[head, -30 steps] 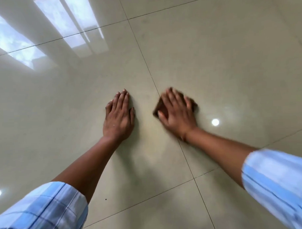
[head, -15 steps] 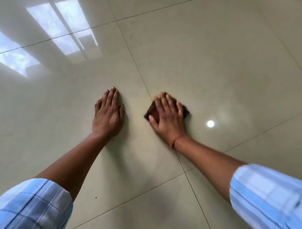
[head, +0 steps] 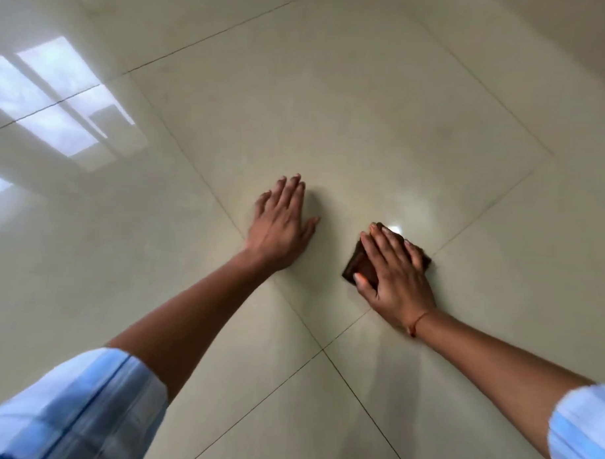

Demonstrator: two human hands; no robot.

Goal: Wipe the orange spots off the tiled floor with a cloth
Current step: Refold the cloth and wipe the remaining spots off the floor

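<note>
Right hand (head: pixel 395 277), fingers flat, presses folded dark brown cloth (head: pixel 359 270) onto glossy beige tiled floor (head: pixel 358 107); left hand (head: pixel 282 226) open, palm down.

Tiled floor (head: pixel 358 100) — glossy pale beige, thin dark grout lines, bluish-white window reflection toward its upper-left corner. Cloth (head: pixel 359 270) — dark brown. Rolled sleeves (head: pixel 78 415) — light blue, faint darker-blue check. Wrist thread (head: pixel 417 323) — orange-red.
</note>
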